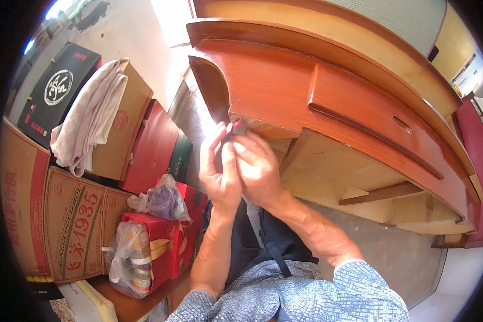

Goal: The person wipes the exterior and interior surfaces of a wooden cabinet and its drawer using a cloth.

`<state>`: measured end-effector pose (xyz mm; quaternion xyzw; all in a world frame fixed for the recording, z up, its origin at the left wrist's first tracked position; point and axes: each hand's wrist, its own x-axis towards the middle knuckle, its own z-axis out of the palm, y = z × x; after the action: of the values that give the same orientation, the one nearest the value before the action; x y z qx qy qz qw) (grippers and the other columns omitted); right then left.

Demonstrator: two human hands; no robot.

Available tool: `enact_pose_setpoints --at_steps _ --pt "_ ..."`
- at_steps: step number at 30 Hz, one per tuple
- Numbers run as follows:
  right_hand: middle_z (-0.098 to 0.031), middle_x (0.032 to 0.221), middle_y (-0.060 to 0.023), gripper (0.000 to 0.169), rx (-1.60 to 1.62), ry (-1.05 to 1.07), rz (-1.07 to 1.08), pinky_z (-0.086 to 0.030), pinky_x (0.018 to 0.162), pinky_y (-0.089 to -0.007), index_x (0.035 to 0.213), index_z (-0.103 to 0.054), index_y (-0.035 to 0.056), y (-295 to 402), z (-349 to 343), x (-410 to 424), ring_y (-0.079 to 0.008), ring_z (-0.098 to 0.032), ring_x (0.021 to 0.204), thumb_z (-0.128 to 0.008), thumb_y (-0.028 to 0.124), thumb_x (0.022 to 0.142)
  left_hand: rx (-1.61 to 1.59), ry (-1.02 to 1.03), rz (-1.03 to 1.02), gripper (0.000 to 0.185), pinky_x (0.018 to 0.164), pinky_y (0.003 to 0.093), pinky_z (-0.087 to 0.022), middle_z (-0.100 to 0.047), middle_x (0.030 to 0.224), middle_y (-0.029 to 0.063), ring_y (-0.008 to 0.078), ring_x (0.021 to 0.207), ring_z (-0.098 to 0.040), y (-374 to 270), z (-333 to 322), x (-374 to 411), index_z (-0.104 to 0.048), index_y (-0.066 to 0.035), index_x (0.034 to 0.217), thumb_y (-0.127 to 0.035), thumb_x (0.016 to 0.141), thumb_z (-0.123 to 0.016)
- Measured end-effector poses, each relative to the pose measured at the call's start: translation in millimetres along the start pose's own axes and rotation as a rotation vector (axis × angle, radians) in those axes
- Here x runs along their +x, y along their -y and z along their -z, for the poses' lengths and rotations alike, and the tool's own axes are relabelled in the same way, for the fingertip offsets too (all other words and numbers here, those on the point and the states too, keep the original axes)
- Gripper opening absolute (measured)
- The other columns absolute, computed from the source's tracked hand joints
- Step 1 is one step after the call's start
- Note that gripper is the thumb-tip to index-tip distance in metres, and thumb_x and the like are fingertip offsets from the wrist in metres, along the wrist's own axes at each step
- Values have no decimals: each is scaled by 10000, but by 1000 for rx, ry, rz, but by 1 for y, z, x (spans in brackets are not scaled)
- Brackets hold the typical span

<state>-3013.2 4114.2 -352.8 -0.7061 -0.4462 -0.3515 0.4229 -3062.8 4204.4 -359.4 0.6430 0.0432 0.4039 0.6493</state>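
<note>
My left hand (221,169) and my right hand (257,161) are close together in front of the lower edge of a reddish-brown wooden furniture panel (265,88). Between their fingertips is a small dark item with a red part (236,124), too small and blurred to name. The fingers of both hands curl around it and hide most of it. Just above the fingertips, the panel's bottom corner shows a rough, pale wood edge (273,128).
Cardboard boxes (78,225), a black box (58,92), red boxes (153,145) and a folded cloth (92,112) are stacked at left. Plastic bags (129,257) lie by them. A wooden brace (380,194) crosses the furniture's open underside at right. Grey floor (386,241) lies below it.
</note>
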Motion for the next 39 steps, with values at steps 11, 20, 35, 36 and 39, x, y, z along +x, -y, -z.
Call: enact_pose_setpoints --at_steps 11,20,35,36,39 --pt "-776 1141 -131 212 -25 102 -74 -557 1101 -508 1030 -786 -24 -8 -16 -29 -315 -730 1187 -733 82 855 106 -5 -50 324 1213 404 -445 -685 1428 175 277 1355 -631 50 9 -16 -696 53 1355 -56 1122 -499" --pt "-789 1178 -160 211 -69 37 21 -529 1123 -559 1023 -794 -33 29 43 23 -347 -736 1201 -739 103 872 146 109 -335 346 1207 439 -449 -650 1465 227 345 1381 -617 -43 -2 0 -702 68 1354 -39 1074 -527" --pt "-763 1238 -157 199 61 -134 -249 -535 1101 -503 1114 -771 -41 -3 -39 -72 -384 -709 1227 -734 -13 921 -273 37 153 401 1193 386 -504 -634 1442 173 235 1350 -628 52 19 -33 -568 71 1465 -2 1081 -655" --pt "-730 1269 -159 233 80 -171 -273 -522 1102 -489 1121 -774 -19 -5 -47 -75 -407 -675 1231 -742 -47 893 -224 49 147 360 1172 367 -511 -645 1420 162 217 1335 -633 60 22 -31 -590 64 1432 -12 1086 -653" --pt "-687 1285 -171 263 31 -140 -429 -518 1077 -483 1132 -782 19 -42 -77 -117 -399 -634 1233 -753 -34 876 155 123 147 225 1065 304 -541 -695 1326 114 162 1240 -665 117 31 -24 -658 24 1316 -61 1108 -640"
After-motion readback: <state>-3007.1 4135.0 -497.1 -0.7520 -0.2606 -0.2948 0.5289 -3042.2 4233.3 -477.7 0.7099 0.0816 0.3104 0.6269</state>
